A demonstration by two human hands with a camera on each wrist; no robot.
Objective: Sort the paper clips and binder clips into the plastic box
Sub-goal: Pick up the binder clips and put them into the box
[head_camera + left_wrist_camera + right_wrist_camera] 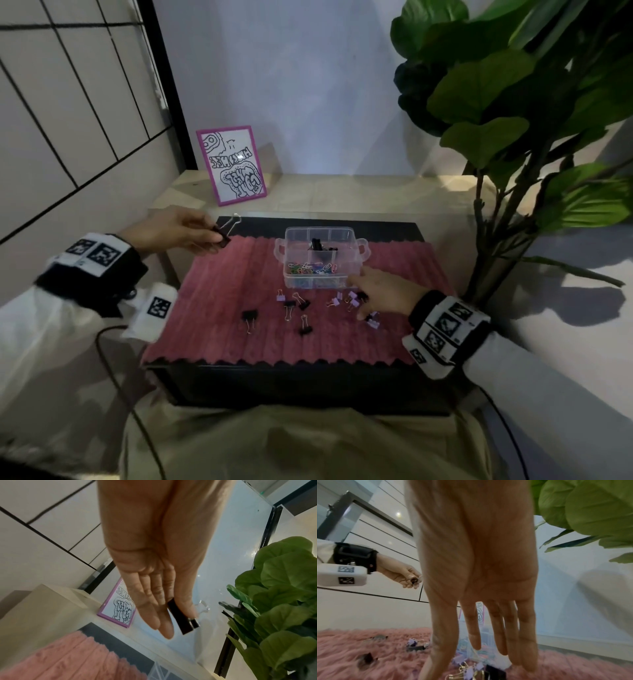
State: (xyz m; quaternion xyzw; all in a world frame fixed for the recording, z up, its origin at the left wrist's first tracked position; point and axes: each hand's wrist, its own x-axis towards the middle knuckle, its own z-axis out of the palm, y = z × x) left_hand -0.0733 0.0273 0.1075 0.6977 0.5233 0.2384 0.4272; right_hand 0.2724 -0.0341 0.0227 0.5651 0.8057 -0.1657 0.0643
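Note:
My left hand [191,233] is raised over the mat's far left corner and pinches a large black binder clip [224,237] between thumb and fingers; the left wrist view shows that hand [171,620] and clip [182,619] close up. The clear plastic box [285,274] stands on the pink mat [222,301], with coloured paper clips [311,268] in its front compartment and black binder clips [320,245] behind. My right hand [373,294] hovers with straight, spread fingers over loose purple clips [352,298] just in front of the box. In the right wrist view, that hand [476,635] holds nothing.
More black clips [249,315] and purple clips [281,297] lie scattered on the mat, which covers a black stand [308,387]. A framed drawing [233,164] leans at the back left. A leafy plant [513,102] stands close on the right.

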